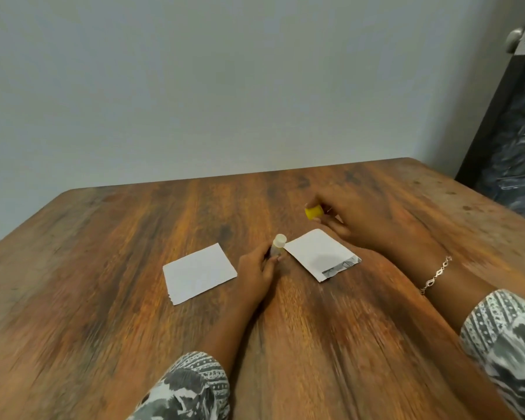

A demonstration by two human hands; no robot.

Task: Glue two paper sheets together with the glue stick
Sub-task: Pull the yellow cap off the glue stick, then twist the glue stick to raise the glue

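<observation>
Uncapped glue stick (278,245) (yellow cap (313,212) apart)

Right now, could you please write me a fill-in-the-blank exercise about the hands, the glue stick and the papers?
1. The left hand holds the glue stick ____ the left sheet and the right sheet.
2. The right hand pinches the ____ cap.
3. The bracelet is on the ____ wrist.
Missing words: between; yellow; right.
</observation>
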